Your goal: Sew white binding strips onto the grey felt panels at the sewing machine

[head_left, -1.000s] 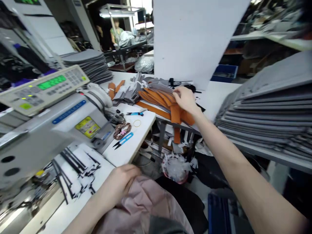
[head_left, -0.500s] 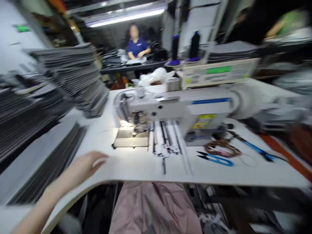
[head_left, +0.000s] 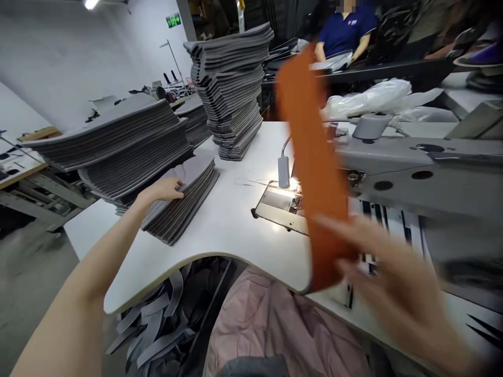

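My left hand (head_left: 165,189) is on the low stack of grey padded panels (head_left: 178,209) at the left of the white table. Its fingers are bent and pressed together at the near edge of the top grey panel (head_left: 192,170), which shows a small ripple beside them. My right hand (head_left: 393,283), blurred by motion, holds a long orange panel (head_left: 314,141) upright by its lower end, thumb on one side and fingers on the other. That orange panel stands in front of the sewing machine (head_left: 408,173) and hides its needle area in part.
Taller stacks of grey panels (head_left: 236,89) stand behind, and another wide stack (head_left: 133,141) lies farther left. The table's curved front edge (head_left: 220,256) runs before my lap. Grey offcuts (head_left: 165,314) lie below. A person in a dark blue shirt (head_left: 343,36) works opposite.
The view has turned left. My left hand has moved from the bare tabletop onto the low grey stack. My right hand has come into view with the orange panel raised in it.
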